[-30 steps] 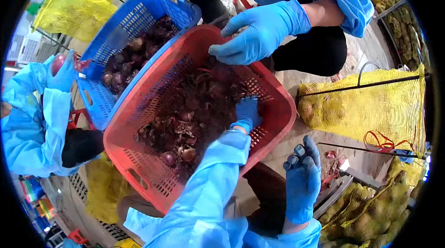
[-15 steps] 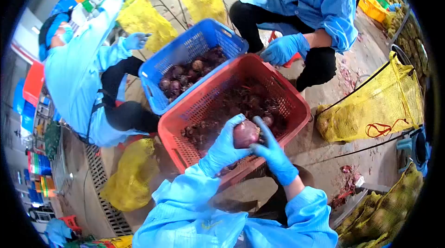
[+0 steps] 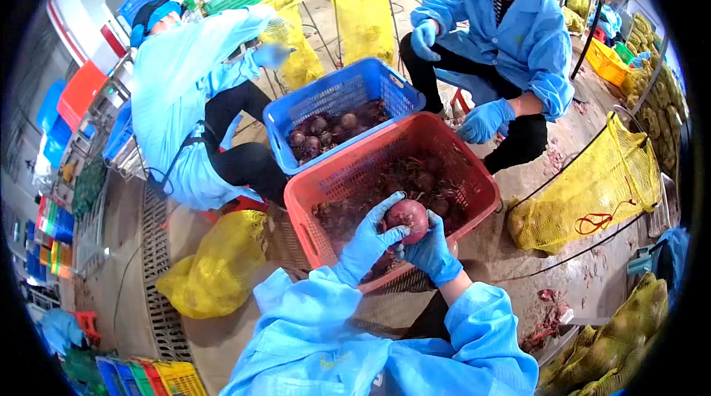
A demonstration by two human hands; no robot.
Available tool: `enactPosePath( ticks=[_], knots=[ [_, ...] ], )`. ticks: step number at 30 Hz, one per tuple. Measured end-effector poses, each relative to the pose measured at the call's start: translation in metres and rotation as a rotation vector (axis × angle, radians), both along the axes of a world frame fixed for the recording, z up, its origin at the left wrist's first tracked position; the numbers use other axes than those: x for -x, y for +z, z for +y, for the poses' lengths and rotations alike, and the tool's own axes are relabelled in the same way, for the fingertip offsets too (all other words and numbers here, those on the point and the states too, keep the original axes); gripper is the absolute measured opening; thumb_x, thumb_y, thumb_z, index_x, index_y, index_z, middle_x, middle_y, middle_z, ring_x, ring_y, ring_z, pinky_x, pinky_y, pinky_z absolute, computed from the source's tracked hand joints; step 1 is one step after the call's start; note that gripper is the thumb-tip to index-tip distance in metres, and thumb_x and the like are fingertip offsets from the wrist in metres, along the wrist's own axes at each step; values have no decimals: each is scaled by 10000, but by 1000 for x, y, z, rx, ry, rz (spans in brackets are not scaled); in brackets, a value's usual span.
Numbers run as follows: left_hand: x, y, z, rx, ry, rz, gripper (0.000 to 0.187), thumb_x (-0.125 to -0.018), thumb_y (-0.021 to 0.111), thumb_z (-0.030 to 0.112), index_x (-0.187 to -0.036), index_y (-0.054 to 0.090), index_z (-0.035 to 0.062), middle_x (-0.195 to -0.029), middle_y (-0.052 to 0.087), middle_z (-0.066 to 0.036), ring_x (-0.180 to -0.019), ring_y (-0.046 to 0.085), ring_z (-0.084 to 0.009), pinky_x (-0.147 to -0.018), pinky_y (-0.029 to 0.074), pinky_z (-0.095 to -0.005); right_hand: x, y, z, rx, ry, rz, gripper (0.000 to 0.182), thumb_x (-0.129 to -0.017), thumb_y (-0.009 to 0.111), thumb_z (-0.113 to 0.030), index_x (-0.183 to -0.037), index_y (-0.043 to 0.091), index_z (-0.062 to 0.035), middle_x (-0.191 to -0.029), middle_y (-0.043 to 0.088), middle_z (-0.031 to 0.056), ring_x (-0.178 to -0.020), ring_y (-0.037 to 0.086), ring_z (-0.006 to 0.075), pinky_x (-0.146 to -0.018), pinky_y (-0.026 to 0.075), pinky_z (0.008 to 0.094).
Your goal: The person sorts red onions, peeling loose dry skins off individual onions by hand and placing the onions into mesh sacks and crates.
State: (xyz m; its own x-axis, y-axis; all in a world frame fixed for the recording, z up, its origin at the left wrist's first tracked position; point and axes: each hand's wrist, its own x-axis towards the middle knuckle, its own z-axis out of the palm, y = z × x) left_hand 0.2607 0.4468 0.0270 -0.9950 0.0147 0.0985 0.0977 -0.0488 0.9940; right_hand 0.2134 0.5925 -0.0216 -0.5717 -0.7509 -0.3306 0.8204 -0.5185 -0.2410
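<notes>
A red onion (image 3: 407, 220) with glossy purple skin is held between my two gloved hands, above the near part of a red plastic basket (image 3: 301, 207). My left hand (image 3: 369, 239) wraps its left side, thumb across the front. From the right and below, my right hand (image 3: 431, 252) grips the same onion, with its fingertips partly hidden. Inside the red basket lie loose dark onion skins (image 3: 415, 178) and a few onions. Behind it, a blue basket (image 3: 285, 133) holds several more red onions (image 3: 318, 126).
One co-worker (image 3: 189, 92) sits at the left, another (image 3: 503, 33) across at the right, a gloved hand near the red basket. Yellow mesh bags (image 3: 215, 266) stand around, one filled bag (image 3: 585, 196) at right. Onion skins (image 3: 549, 318) litter the floor by a drain grate (image 3: 159, 277).
My view has tilted up, so more of the room shows. The onion has turned in my hands, and my right hand has moved from its side to below it.
</notes>
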Motion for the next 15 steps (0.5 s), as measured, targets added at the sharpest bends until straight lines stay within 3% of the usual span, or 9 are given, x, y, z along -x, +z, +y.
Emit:
enactPosePath(
  ticks=[2,4,6,7,8,9,11,13,15],
  knots=[
    [1,10,15,-235,11,-138,598,-745,667,42,-1292,424,55,-1236,477,-90,-1111,473,-182,-968,388,-304,2,0,12,78,84,130,683,-783,385,-617,-1245,434,-116,-1158,527,118,-872,570,247,-628,507,360],
    [5,21,30,-217,-6,-110,573,-730,623,-11,-1270,437,40,-1224,484,-90,-1084,492,-190,-939,419,-315,1,4,14,-22,-111,177,613,-792,412,-577,-1215,461,-137,-1141,539,87,-913,560,225,-701,497,370],
    [19,13,42,-44,13,16,561,-752,583,-27,-1285,420,40,-1236,477,-99,-1079,498,-199,-915,435,-304,5,12,37,-83,-271,276,574,-787,445,-553,-1202,477,-160,-1144,545,66,-953,548,217,-761,486,388],
    [15,36,54,-335,-16,-90,558,-773,561,-20,-1304,406,49,-1234,483,-81,-1109,474,-191,-943,405,-310,6,25,56,-110,-359,305,565,-786,456,-544,-1204,476,-165,-1147,543,64,-944,548,216,-758,484,385],
    [23,34,53,-138,33,11,563,-801,543,8,-1336,379,77,-1253,473,-63,-1156,433,-179,-972,361,-301,5,74,76,-212,-453,344,555,-786,466,-535,-1203,475,-170,-1140,544,61,-933,546,212,-753,483,380],
    [29,20,43,-190,20,-79,552,-844,540,81,-1362,351,115,-1289,448,-49,-1176,416,-173,-989,327,-313,31,67,103,-167,-586,496,582,-786,474,-549,-1204,473,-145,-1117,549,64,-936,548,206,-752,485,378],
    [32,-5,23,-217,87,-223,512,-890,544,239,-1359,359,148,-1325,438,-50,-1174,430,-188,-989,313,-382,55,119,169,-267,-965,709,414,-872,424,-386,-1132,517,-78,-1050,571,94,-904,555,209,-721,476,344],
    [16,-46,0,-188,162,-330,458,-883,541,229,-1315,417,137,-1323,449,-55,-1203,421,-213,-974,314,-377,71,176,245,-545,-1199,1072,438,-884,462,-449,-1141,506,-97,-1022,573,47,-856,558,161,-704,470,321],
    [0,-72,-25,-163,246,-453,386,-876,535,188,-1253,476,135,-1187,542,-25,-1016,510,-148,-842,391,-305,82,222,301,-1012,-1633,1093,418,-816,635,-302,-1137,500,-70,-999,544,37,-923,507,124,-850,402,267]
  ],
)
